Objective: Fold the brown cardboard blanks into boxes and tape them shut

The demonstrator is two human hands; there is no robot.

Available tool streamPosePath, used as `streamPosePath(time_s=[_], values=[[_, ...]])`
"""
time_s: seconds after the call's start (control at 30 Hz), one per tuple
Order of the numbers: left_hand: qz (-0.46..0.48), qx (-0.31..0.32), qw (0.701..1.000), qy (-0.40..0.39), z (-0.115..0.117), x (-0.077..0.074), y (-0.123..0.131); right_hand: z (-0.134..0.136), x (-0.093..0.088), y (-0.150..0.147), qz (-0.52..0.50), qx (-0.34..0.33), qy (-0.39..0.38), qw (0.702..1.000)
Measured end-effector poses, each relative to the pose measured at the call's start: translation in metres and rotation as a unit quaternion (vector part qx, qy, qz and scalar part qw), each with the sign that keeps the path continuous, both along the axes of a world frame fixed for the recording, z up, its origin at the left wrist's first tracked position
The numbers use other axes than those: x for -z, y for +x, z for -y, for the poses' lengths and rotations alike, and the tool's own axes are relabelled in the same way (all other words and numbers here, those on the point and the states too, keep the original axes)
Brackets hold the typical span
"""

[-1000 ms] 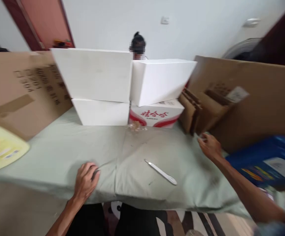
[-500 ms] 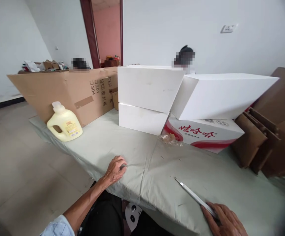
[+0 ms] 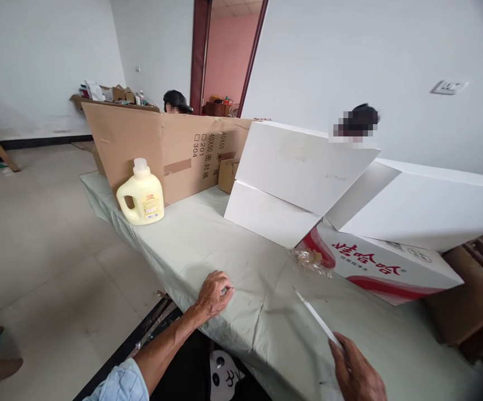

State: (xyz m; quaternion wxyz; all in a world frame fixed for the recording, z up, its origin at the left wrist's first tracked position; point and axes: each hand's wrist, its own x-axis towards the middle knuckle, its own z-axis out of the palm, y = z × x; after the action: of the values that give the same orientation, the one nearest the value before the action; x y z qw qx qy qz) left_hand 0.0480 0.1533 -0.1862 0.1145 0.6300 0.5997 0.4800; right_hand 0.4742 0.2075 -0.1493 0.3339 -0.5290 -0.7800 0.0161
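My left hand point(image 3: 214, 292) rests on the pale green tablecloth point(image 3: 191, 239), its fingers curled and pinching a fold of the cloth. At the lower right my right hand point(image 3: 356, 373) is closed round the handle of a slim white knife point(image 3: 316, 317), whose blade points up and to the left over the cloth. A crumpled bit of clear wrapping point(image 3: 310, 259) lies just beyond the blade, against a red-and-white printed carton point(image 3: 375, 264).
Stacked white boxes point(image 3: 300, 178) and a large brown cardboard sheet point(image 3: 158, 145) line the far side of the table. A yellow detergent jug point(image 3: 141, 195) stands at the left end. Two people sit behind the boxes. Brown cardboard pieces point(image 3: 475, 301) stand at the right. Tiled floor spreads left.
My right hand went from the table's right side to the knife, gripped it and raised its blade off the cloth. The view swung left. My left hand stayed on the cloth.
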Motion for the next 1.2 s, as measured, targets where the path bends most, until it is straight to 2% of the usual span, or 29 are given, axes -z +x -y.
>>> streamPosePath(time_s=[0.1, 0.17, 0.27, 0.37, 0.47, 0.6, 0.67, 0.73, 0.8, 0.9, 1.0, 1.07, 1.2], values=[[0.034, -0.006, 0.999, -0.004, -0.001, 0.0, 0.0, -0.013, -0.009, -0.057, 0.013, -0.093, 0.062, 0.994], [0.057, -0.006, 0.998, -0.008, -0.001, -0.002, -0.002, -0.021, -0.013, -0.093, 0.019, -0.137, 0.076, 0.987], [0.092, 0.002, 0.996, -0.02, 0.0, -0.006, -0.006, -0.031, -0.012, -0.137, 0.026, -0.184, 0.077, 0.98], [0.118, 0.011, 0.992, -0.034, 0.001, -0.012, -0.009, -0.04, -0.007, -0.168, 0.032, -0.207, 0.083, 0.974], [0.134, 0.016, 0.99, -0.048, 0.002, -0.015, -0.009, -0.048, 0.0, -0.185, 0.047, -0.216, 0.103, 0.97], [0.135, 0.036, 0.987, -0.076, 0.003, -0.018, -0.012, -0.052, 0.013, -0.19, 0.066, -0.221, 0.136, 0.964], [0.126, 0.053, 0.986, -0.095, 0.0, -0.021, -0.022, -0.051, 0.019, -0.186, 0.073, -0.217, 0.16, 0.96], [0.108, 0.061, 0.986, -0.111, -0.01, -0.028, -0.043, -0.049, 0.024, -0.183, 0.078, -0.212, 0.175, 0.958], [0.081, 0.05, 0.988, -0.119, -0.031, -0.04, -0.074, -0.047, 0.026, -0.18, 0.081, -0.207, 0.172, 0.96], [0.02, 0.008, 0.992, -0.127, -0.085, -0.067, -0.13, -0.043, 0.025, -0.179, 0.08, -0.203, 0.161, 0.962], [-0.058, -0.029, 0.99, -0.127, -0.16, -0.105, -0.182, -0.039, 0.024, -0.179, 0.077, -0.197, 0.145, 0.967], [-0.114, -0.048, 0.986, -0.111, -0.214, -0.133, -0.207, -0.038, 0.025, -0.177, 0.076, -0.193, 0.135, 0.969], [-0.229, -0.073, 0.969, -0.064, -0.313, -0.19, -0.235, -0.038, 0.034, -0.169, 0.075, -0.194, 0.13, 0.969]])
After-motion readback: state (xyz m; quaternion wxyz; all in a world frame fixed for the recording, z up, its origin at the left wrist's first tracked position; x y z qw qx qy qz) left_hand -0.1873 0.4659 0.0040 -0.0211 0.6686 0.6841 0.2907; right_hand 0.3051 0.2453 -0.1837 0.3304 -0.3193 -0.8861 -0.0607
